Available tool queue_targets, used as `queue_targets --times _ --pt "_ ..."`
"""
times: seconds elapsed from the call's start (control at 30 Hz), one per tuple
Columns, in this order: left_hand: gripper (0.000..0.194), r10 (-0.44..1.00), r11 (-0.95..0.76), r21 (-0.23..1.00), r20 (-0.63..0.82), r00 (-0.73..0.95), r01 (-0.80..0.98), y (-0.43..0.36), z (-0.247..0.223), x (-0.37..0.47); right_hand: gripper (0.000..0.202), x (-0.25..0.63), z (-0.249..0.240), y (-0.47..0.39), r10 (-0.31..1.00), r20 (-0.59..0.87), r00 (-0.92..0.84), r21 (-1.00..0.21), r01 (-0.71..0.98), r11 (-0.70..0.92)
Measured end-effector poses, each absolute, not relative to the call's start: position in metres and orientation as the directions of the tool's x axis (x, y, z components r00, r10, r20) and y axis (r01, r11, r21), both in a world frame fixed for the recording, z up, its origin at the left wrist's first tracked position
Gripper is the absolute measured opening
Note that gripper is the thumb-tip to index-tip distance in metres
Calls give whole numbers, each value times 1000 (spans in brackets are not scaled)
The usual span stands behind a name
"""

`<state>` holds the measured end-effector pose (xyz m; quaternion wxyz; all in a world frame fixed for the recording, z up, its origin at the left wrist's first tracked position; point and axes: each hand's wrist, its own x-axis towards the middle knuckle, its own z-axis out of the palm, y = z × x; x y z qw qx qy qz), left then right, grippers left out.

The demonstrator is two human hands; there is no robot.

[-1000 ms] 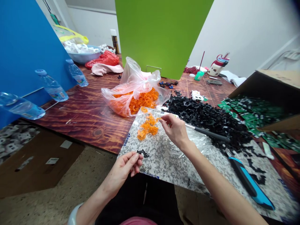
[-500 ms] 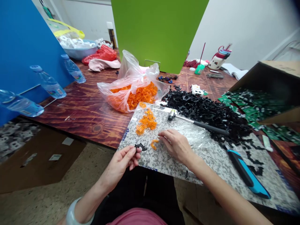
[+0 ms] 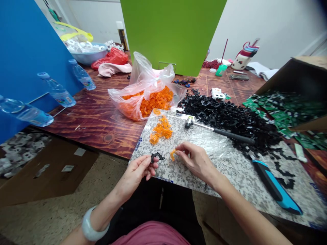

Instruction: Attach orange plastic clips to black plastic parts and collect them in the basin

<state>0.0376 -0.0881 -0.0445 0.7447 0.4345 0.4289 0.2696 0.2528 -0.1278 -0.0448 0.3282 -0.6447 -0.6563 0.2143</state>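
Observation:
Between thumb and fingers, my left hand (image 3: 139,170) pinches a curved black plastic part (image 3: 157,157) above the near edge of the speckled board (image 3: 163,167). My right hand (image 3: 195,160) is closed on a small curved orange part (image 3: 173,155), held by its upper end just right of the black one. The two parts are apart. Beyond them, a small pile of orange parts (image 3: 160,131) lies on the board. A hammer (image 3: 217,130) rests on the board behind my right hand, beside a heap of clear thin strips (image 3: 209,141).
A plastic bag of orange parts (image 3: 153,100) stands behind the board. Black parts (image 3: 224,117) are heaped at back right, near a box of green boards (image 3: 304,98). A blue-black cutter (image 3: 277,187) lies at right. Plastic bottles (image 3: 57,92) stand or lean at left.
My right hand has closed on the orange part, which was lying on the board, and turned it. My left hand has shifted slightly right with the black part.

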Motion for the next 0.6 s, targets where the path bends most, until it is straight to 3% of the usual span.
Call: queue_targets --times 0.2,0.6 --pt "32 760 471 882 -394 516 -21 -91 -45 44 13 233 -33 -149 967 161 196 -836 548 28" --pt "31 727 306 950 -275 629 61 -96 -49 49 6 210 -37 -156 923 331 197 -793 588 159"
